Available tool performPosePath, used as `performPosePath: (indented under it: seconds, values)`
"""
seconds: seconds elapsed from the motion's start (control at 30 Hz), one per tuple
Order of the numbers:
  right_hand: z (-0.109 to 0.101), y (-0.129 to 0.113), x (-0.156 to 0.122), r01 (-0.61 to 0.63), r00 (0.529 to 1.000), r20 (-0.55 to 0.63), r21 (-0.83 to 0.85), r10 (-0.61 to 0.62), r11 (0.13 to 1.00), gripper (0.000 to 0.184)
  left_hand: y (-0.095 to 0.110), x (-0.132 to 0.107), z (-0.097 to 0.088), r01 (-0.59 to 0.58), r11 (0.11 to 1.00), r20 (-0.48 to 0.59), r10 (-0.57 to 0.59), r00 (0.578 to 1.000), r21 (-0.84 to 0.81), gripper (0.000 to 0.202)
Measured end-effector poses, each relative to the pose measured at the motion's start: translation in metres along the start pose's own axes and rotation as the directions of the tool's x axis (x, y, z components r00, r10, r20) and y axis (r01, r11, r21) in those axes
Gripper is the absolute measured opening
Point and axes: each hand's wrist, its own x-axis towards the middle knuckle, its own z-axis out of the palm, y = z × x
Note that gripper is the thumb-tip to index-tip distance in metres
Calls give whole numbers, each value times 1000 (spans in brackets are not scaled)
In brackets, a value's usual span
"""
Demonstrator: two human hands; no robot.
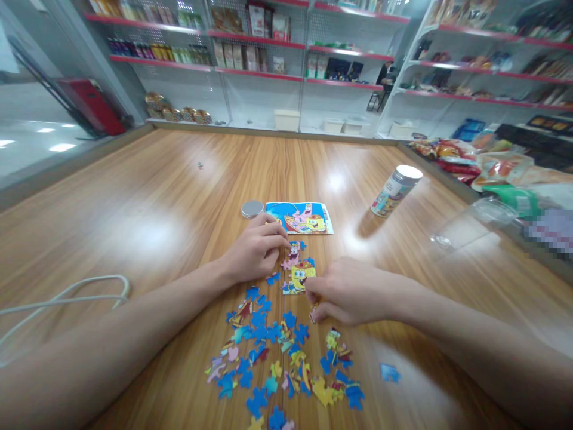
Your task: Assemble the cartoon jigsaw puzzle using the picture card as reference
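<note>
On the table (250,173), the left hand (258,248) is curled at the puzzle's 10 o'clock, its grip impossible to tell; the right hand (351,291) is narrowed at 4. The joined puzzle (301,275) is laid 12-to-6 lengthwise. From 1 pinched piece (314,313), nearer the right hand, it is found at 11 o'clock.
</note>
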Motion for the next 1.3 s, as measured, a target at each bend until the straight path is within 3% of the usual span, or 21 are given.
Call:
performPosePath:
  seconds: [0.3, 0.37, 0.43, 0.5, 0.53, 0.6, 0.67, 0.73, 0.83, 0.9, 0.97, 1.1, 1.3]
  values:
    - [4, 2, 2, -56, 998, 10, -27, 56, 998, 37, 2, 0, -3, 4, 1000, 34, -4, 999, -10, 31]
    - [4, 2, 2, -67, 998, 4, -18, 67, 998, 37, 4, 2, -3, 52, 998, 26, -53, 998, 31, 28]
    - [5, 4, 3, -40, 999, -16, -14, 40, 999, 39, 10, 7, -9, 171, 980, 47, -176, 983, 105, 25]
    - [10, 9, 6, 52, 994, -96, 24, -50, 998, 45, 18, 14, -23, 324, 923, 152, -357, 922, 206, 22]
    - [14, 13, 8, 113, 979, -175, 55, -102, 992, 49, 23, 18, -32, 377, 887, 247, -441, 863, 267, 17]
    - [24, 22, 14, 206, 901, -407, 93, -152, 974, 53, 32, 24, -54, 424, 825, 460, -562, 687, 374, 16]
    - [34, 31, 20, 204, 791, -602, 92, -109, 975, 46, 38, 28, -73, 400, 800, 580, -600, 551, 448, 16]
    - [41, 37, 24, 189, 730, -679, 85, -82, 978, 32, 40, 28, -83, 372, 790, 602, -612, 512, 487, 16]
    - [46, 41, 25, 194, 742, -663, 70, -100, 979, 21, 35, 26, -81, 360, 820, 593, -570, 569, 444, 18]
    - [46, 41, 25, 209, 767, -630, 61, -125, 976, 21, 29, 24, -71, 347, 849, 572, -526, 629, 399, 23]
    - [46, 40, 24, 206, 781, -611, 62, -126, 977, 19, 23, 22, -59, 332, 871, 565, -489, 664, 363, 20]
    - [47, 39, 24, 172, 792, -603, 73, -94, 982, 19, 18, 17, -42, 334, 878, 567, -477, 672, 343, 13]
    - [46, 38, 24, 118, 834, -549, 82, -54, 990, 20, 17, 13, -34, 377, 882, 546, -471, 693, 282, 11]
